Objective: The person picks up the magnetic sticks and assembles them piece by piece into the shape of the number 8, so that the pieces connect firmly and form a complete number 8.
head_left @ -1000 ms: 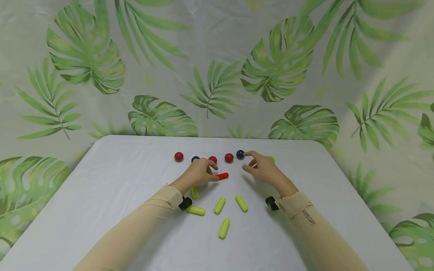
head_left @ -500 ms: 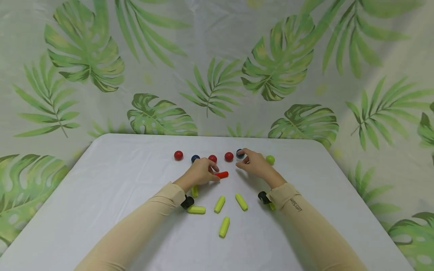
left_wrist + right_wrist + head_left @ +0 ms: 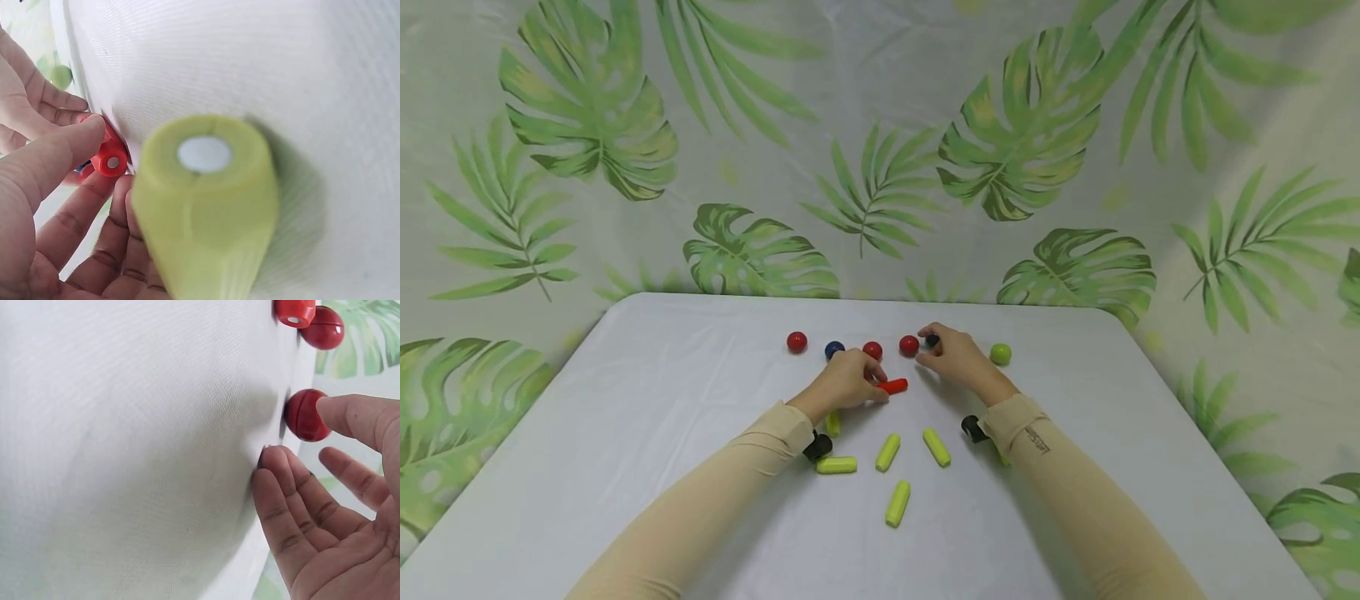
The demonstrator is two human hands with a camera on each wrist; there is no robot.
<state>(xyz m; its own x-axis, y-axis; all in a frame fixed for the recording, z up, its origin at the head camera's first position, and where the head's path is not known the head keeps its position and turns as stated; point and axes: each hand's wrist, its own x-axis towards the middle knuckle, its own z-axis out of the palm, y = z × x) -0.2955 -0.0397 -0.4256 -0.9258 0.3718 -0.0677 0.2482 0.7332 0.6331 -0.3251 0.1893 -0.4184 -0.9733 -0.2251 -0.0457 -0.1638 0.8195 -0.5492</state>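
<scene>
My left hand (image 3: 847, 381) pinches a short red magnetic stick (image 3: 893, 386) between thumb and index finger. In the left wrist view its round metal end faces the camera. My right hand (image 3: 957, 357) is at the back of the table, fingers and thumb apart, just right of a red ball (image 3: 908, 345). In the right wrist view the thumb tip overlaps this red ball (image 3: 306, 416). A dark blue ball (image 3: 932, 341) shows partly behind the right hand. Another red ball (image 3: 872, 351) and a blue ball (image 3: 834, 349) lie behind the left hand.
Another red ball (image 3: 797, 342) lies back left, a green ball (image 3: 1001, 354) back right. Several yellow-green sticks (image 3: 898, 503) are spread over the front of the white table (image 3: 647, 400). One yellow-green stick (image 3: 203, 206) stands large before the left wrist camera. A leaf-patterned cloth (image 3: 865, 275) hangs behind.
My right hand has moved left, past the blue ball toward the red ball, uncovering the green ball. My left hand has stayed nearly still with the red magnetic stick.
</scene>
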